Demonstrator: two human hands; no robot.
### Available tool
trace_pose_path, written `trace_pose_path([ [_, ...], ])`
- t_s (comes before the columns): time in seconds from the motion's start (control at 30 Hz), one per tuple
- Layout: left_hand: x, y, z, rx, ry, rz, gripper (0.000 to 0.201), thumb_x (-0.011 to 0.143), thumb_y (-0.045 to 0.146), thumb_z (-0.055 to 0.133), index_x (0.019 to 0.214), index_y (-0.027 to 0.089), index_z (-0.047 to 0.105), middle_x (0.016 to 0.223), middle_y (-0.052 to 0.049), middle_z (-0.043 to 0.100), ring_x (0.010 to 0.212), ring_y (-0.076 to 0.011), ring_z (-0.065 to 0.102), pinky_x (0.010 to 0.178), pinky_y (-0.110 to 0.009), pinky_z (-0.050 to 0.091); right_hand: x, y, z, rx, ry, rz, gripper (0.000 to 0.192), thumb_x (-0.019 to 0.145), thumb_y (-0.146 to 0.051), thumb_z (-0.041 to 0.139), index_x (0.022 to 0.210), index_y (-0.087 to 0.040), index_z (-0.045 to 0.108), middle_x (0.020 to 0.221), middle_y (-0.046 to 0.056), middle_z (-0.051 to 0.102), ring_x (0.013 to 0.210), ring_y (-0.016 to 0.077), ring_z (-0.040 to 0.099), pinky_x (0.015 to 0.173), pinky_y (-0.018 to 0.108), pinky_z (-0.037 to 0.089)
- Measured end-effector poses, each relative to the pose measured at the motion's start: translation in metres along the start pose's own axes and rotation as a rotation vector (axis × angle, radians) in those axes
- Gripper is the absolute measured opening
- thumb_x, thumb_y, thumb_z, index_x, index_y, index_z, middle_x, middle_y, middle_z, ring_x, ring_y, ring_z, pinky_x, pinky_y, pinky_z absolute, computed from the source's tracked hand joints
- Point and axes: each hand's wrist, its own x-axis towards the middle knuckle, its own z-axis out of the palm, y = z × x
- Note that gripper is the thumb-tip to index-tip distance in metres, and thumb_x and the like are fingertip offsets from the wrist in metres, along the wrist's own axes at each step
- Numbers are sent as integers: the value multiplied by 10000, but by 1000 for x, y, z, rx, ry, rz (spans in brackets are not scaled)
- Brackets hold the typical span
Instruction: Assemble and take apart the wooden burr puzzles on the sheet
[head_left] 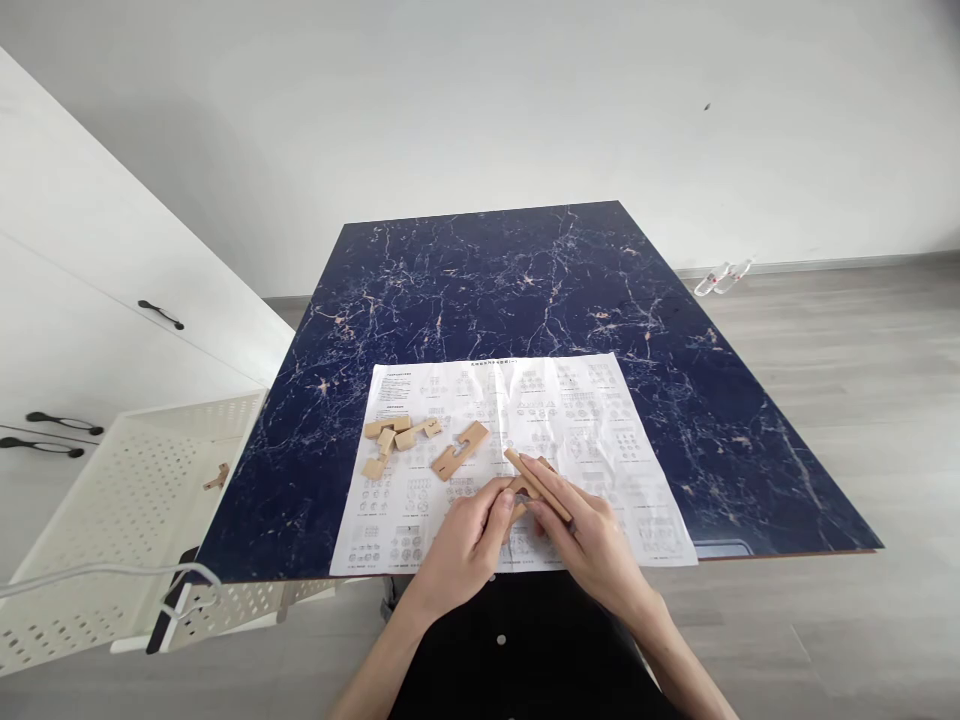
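My left hand (466, 535) is closed, pinching a notched wooden puzzle piece (520, 485) between thumb and fingers. Against it, my right hand (596, 540) grips a long, flat wooden puzzle piece (537, 484) that slants down to the right. The two pieces meet between my hands; whether they interlock I cannot tell, as fingers cover the joint. Just beyond my left hand, a flat wooden piece with a cut-out notch (460, 451) lies on a printed paper sheet (637, 480). Several smaller notched wooden blocks (387, 440) are heaped to its left.
Under the creased sheet is a dark blue marble-patterned table (480, 280). A cream perforated cart (150, 480) with a white cable (97, 570) stands at the left, beside white cabinets (82, 330). Clear bottles (724, 277) are on the floor by the wall.
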Motion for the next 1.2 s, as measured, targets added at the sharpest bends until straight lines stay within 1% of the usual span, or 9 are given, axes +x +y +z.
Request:
trace_pose_path([
  [0.1, 0, 0, 0, 11, -4, 8, 442, 1155, 484, 370, 1284, 202, 685, 676, 24, 497, 549, -145, 379, 557, -296, 365, 0, -1, 2, -35, 2, -26, 546, 1136, -262, 505, 1663, -382, 431, 1460, 51, 711, 1262, 280, 737, 967, 412, 672],
  [0.2, 0, 0, 0, 17, -11, 13, 424, 1154, 468, 379, 1260, 201, 690, 703, 13, 554, 559, -150, 437, 597, -302, 427, -2, 0, 2, -60, -4, -54, 549, 1143, -246, 476, 1672, -384, 413, 1273, 62, 790, 941, 245, 811, 777, 377, 692],
  [0.3, 0, 1, 1, 14, -22, 21, 416, 1156, 464, 378, 1254, 199, 683, 763, -3, 616, 608, -162, 518, 666, -313, 488, -3, 0, 3, -78, 8, -89, 543, 1144, -224, 460, 1668, -364, 422, 977, 41, 795, 667, 206, 728, 632, 351, 643],
  [0.43, 0, 2, 1, 32, -20, 24, 423, 1156, 481, 380, 1203, 191, 684, 765, 4, 620, 620, -155, 523, 667, -301, 478, -3, -1, 4, -92, 35, -101, 507, 1138, -220, 468, 1634, -325, 479, 769, -3, 693, 584, 184, 641, 568, 319, 582],
  [0.67, -1, 4, 0, 23, -11, 8, 416, 1147, 496, 405, 1084, 184, 673, 729, 19, 586, 597, -137, 479, 609, -283, 404, -3, -2, 5, -90, 34, -91, 475, 1144, -243, 459, 1612, -303, 512, 780, -1, 707, 577, 174, 633, 577, 304, 584],
  [0.8, -1, 5, 1, 13, 7, 18, 408, 1136, 497, 436, 1026, 182, 671, 782, -5, 604, 643, -146, 490, 625, -289, 399, -6, -1, 6, -80, 22, -80, 488, 1148, -250, 448, 1630, -314, 488, 974, 44, 803, 718, 204, 751, 667, 324, 637],
  [0.9, -2, 5, 1, -19, -5, 12, 399, 1137, 505, 428, 1046, 187, 652, 703, 30, 515, 577, -129, 402, 570, -282, 342, -7, -1, 6, -80, -10, -41, 494, 1151, -260, 440, 1640, -325, 473, 1116, 71, 817, 842, 235, 793, 749, 356, 661],
  [1.03, -5, 4, 1, -115, -24, 17, 370, 1139, 515, 415, 1120, 201, 610, 630, 71, 435, 510, -120, 358, 515, -263, 330, -8, -3, 5, -78, 6, -57, 504, 1146, -276, 466, 1647, -315, 446, 1114, 80, 814, 781, 232, 780, 704, 358, 654],
  [1.2, -20, -3, -10, -219, 138, -6, 361, 1123, 551, 445, 1112, 209, 558, 731, 53, 560, 492, -98, 503, 504, -240, 426, -5, -9, 0, -47, 0, -92, 617, 1120, -345, 551, 1684, -313, 303, 1169, 79, 784, 713, 189, 728, 642, 335, 634],
])
